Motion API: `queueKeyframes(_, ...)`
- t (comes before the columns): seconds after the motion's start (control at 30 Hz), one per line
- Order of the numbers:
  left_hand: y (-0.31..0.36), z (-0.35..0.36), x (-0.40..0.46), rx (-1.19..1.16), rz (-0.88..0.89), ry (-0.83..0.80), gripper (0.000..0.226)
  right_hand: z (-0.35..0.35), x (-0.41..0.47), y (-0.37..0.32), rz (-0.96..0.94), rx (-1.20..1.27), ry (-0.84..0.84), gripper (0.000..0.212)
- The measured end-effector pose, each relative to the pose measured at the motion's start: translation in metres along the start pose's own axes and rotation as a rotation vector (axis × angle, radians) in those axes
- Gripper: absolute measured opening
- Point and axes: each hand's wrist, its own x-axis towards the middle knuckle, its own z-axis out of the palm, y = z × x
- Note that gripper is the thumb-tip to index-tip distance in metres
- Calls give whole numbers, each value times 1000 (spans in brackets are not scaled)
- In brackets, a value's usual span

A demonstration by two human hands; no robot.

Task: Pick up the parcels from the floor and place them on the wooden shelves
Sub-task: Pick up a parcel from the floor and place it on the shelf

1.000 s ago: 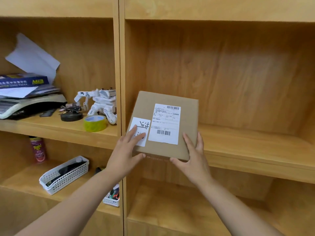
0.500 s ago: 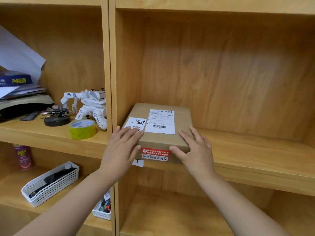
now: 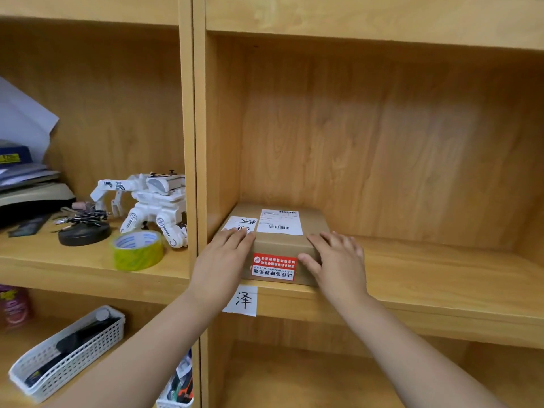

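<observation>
1. Cardboard parcel (image 3: pixel 276 242) lies flat on the wooden shelf (image 3: pixel 441 278), in the near left corner of the right bay, just beside the upright divider (image 3: pixel 200 172).
2. Left hand (image 3: pixel 223 260) and right hand (image 3: pixel 338 260) rest flat with spread fingers on its near corners; nothing clasped.
3. Risk: near face looks about level with the shelf edge, so a careless withdrawal could drag it off.
4. Risk: uneven pushing could skew it against the divider.
5. Paper label (image 3: pixel 243 300) on the shelf front could get snagged.
</observation>
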Motion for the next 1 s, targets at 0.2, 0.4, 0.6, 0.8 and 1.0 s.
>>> queueKeyframes(0.2,-6,6,12,-14,2,-33,63,11,8,-6,53,-31,-28,48)
queueKeyframes(0.4,-7,9,12,-36,29,-11,63,12,7,-14,68,-60,-39,49)
queueKeyframes(0.6,15,13,16,-195,194,179,51,9,-12,-19,62,-148,27,62)
queueKeyframes(0.8,63,31,17,-480,387,253,40,-5,-54,2,185,-164,85,57)
queueKeyframes(1.0,131,52,-3,-673,586,154,36,-31,-119,33,411,-275,59,56)
